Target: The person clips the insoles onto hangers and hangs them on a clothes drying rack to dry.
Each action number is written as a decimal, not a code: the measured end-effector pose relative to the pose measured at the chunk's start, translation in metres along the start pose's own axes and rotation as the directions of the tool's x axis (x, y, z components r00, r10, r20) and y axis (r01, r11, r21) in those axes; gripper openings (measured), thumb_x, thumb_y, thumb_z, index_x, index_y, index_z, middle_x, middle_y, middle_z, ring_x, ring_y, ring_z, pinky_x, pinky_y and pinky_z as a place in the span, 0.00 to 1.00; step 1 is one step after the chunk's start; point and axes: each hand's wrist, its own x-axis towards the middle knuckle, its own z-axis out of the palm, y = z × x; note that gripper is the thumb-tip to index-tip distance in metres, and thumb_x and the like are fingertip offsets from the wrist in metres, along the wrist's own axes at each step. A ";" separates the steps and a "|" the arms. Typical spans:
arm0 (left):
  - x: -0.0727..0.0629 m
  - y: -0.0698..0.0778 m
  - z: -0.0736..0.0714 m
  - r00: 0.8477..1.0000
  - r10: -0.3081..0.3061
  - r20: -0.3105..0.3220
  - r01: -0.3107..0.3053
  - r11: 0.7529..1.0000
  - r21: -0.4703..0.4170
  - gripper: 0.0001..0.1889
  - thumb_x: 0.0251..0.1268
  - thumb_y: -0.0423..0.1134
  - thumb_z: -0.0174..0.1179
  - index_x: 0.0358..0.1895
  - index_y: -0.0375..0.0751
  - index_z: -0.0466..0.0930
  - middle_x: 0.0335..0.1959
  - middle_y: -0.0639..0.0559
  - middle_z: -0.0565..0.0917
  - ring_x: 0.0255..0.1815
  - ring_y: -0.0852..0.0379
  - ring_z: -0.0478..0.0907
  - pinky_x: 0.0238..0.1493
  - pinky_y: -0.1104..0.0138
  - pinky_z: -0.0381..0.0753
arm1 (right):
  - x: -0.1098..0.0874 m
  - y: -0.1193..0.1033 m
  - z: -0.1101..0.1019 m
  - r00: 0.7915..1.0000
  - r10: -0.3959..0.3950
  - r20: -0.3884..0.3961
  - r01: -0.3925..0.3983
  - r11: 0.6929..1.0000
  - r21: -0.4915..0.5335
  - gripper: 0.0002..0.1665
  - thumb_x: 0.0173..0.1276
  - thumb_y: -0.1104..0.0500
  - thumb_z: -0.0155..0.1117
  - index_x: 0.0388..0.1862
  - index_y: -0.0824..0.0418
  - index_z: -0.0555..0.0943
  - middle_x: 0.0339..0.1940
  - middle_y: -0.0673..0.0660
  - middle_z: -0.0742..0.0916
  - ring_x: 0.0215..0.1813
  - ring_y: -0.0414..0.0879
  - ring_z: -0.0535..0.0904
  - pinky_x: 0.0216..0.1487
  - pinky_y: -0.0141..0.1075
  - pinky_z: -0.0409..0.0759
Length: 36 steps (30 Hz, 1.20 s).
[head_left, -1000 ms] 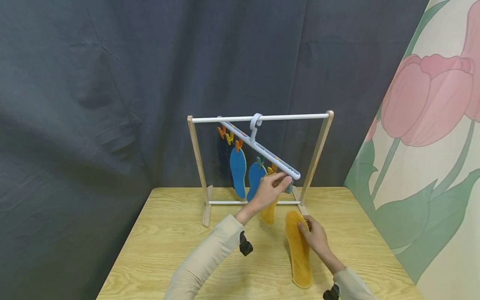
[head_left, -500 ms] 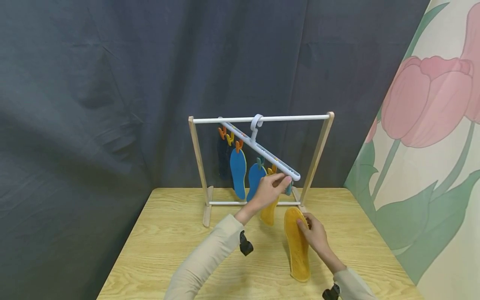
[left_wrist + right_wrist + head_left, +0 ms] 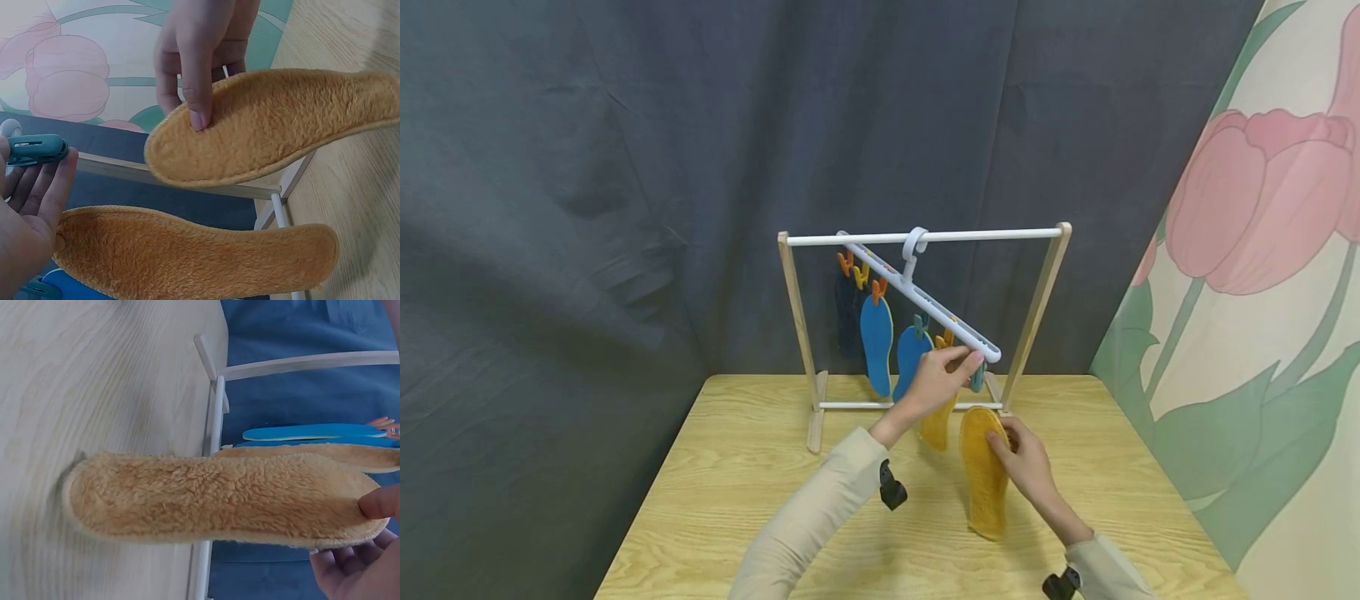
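My left hand point(image 3: 938, 379) pinches a teal clothespin point(image 3: 39, 150) at the near end of a pale blue clip hanger point(image 3: 917, 296). In my right hand point(image 3: 1028, 462) is a yellow fleecy insole point(image 3: 983, 479), gripped near its upper end with the thumb on the fleece. This insole hangs heel down, to the right of and below the left hand. Behind the left hand hangs another yellow insole point(image 3: 200, 253), partly hidden in the head view. Farther along the hanger, blue insoles point(image 3: 876, 346) hang from an orange clothespin point(image 3: 877, 291) and a green clothespin point(image 3: 920, 323).
The hanger hooks over the top bar point(image 3: 985, 236) of a wooden rack with a lower white bar point(image 3: 853, 406). Dark items point(image 3: 847, 321) hang at its far end under orange and yellow clothespins. The rack stands on a wood-grain table point(image 3: 730, 500), with a dark curtain point(image 3: 625, 208) behind.
My right hand has raised the yellow insole and carried it leftward, closer to the teal clothespin. My left hand has stayed in place on the clothespin.
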 end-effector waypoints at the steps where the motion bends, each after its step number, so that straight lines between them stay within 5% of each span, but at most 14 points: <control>1: 0.000 0.001 0.000 1.000 -0.003 0.002 0.003 1.000 0.000 0.15 0.76 0.40 0.55 0.53 0.34 0.83 0.43 0.45 0.87 0.38 0.62 0.84 0.38 0.68 0.85 | 0.000 -0.001 0.000 1.000 -0.003 0.003 0.003 1.000 0.003 0.12 0.72 0.67 0.62 0.51 0.72 0.79 0.46 0.68 0.86 0.43 0.54 0.84 0.36 0.29 0.80; 9: -0.001 -0.001 -0.001 1.000 0.002 0.001 -0.002 1.000 0.013 0.14 0.76 0.41 0.55 0.51 0.34 0.84 0.39 0.46 0.87 0.36 0.62 0.85 0.40 0.60 0.86 | 0.002 -0.013 -0.002 0.999 -0.047 -0.016 0.047 0.999 0.006 0.14 0.69 0.69 0.64 0.51 0.73 0.79 0.42 0.67 0.87 0.37 0.45 0.82 0.33 0.30 0.80; 20: -0.001 0.001 -0.001 1.000 -0.009 0.001 0.009 0.999 0.031 0.15 0.76 0.40 0.55 0.51 0.33 0.84 0.40 0.44 0.88 0.37 0.61 0.85 0.37 0.68 0.85 | 0.005 -0.026 -0.005 0.999 -0.042 -0.022 0.042 0.999 0.006 0.16 0.70 0.67 0.64 0.54 0.74 0.77 0.47 0.68 0.86 0.46 0.56 0.84 0.41 0.31 0.80; 30: -0.002 0.002 -0.001 1.000 -0.002 -0.005 0.002 1.000 0.027 0.14 0.76 0.40 0.55 0.51 0.33 0.84 0.41 0.42 0.87 0.38 0.55 0.86 0.37 0.67 0.85 | 0.006 -0.033 -0.005 0.996 -0.077 -0.042 0.079 0.996 0.036 0.13 0.69 0.68 0.65 0.50 0.73 0.79 0.43 0.66 0.87 0.41 0.44 0.83 0.38 0.30 0.80; 36: -0.001 0.002 -0.001 1.000 -0.013 -0.007 0.013 0.999 0.039 0.15 0.76 0.41 0.55 0.52 0.33 0.84 0.41 0.44 0.88 0.36 0.60 0.86 0.36 0.69 0.85 | 0.006 -0.035 -0.005 0.997 -0.067 -0.037 0.069 0.996 0.057 0.13 0.69 0.68 0.65 0.51 0.72 0.79 0.42 0.65 0.87 0.38 0.40 0.82 0.37 0.29 0.80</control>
